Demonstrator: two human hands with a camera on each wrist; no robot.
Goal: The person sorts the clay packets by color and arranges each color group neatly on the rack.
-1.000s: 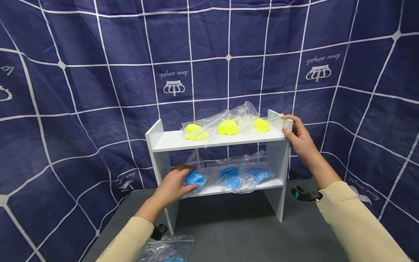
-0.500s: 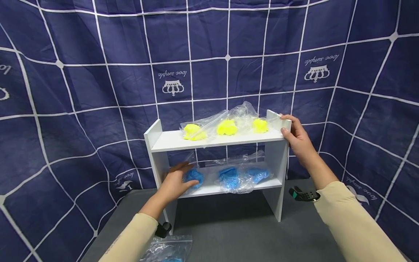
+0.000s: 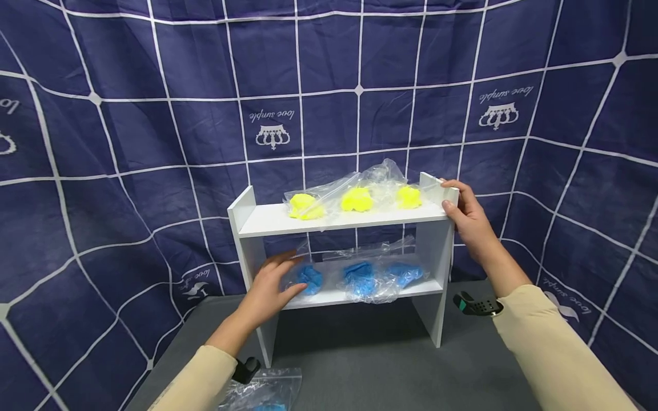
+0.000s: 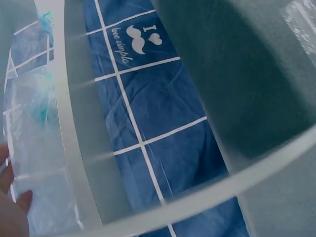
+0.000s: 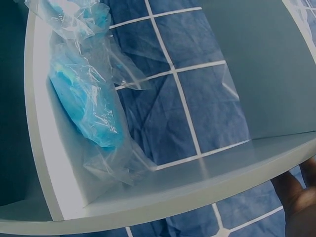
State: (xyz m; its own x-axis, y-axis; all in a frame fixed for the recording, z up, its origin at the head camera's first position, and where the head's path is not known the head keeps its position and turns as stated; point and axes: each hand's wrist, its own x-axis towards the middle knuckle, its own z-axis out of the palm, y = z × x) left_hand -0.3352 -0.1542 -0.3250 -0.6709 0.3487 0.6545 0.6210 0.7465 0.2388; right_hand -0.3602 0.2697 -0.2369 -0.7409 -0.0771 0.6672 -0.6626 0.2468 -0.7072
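A white two-tier shelf [image 3: 267, 221] stands on the dark table. My left hand [image 3: 268, 285] is at the left end of its lower board, fingers and thumb spread apart, beside a clear zip bag with a blue lump [image 3: 310, 279]. In the left wrist view the fingertips [image 4: 24, 200] lie by the clear plastic; whether they touch it I cannot tell. My right hand [image 3: 470, 216] grips the top of the right side panel [image 3: 432, 188], thumb in front. Two more bagged blue lumps, a middle one [image 3: 360, 278] and a right one [image 3: 404, 274], lie on the lower board.
On the upper board lie bagged yellow lumps: left [image 3: 307, 206], middle [image 3: 357, 199] and right [image 3: 409, 197]. Another zip bag [image 3: 277, 385] with something blue lies on the table [image 3: 360, 365] at the front left. A blue checked cloth [image 3: 329, 131] hangs behind the shelf.
My left hand has drawn away from the left blue lump, its thumb lifting off the bag front, and shifted slightly left. My right hand keeps its grip on the side panel.
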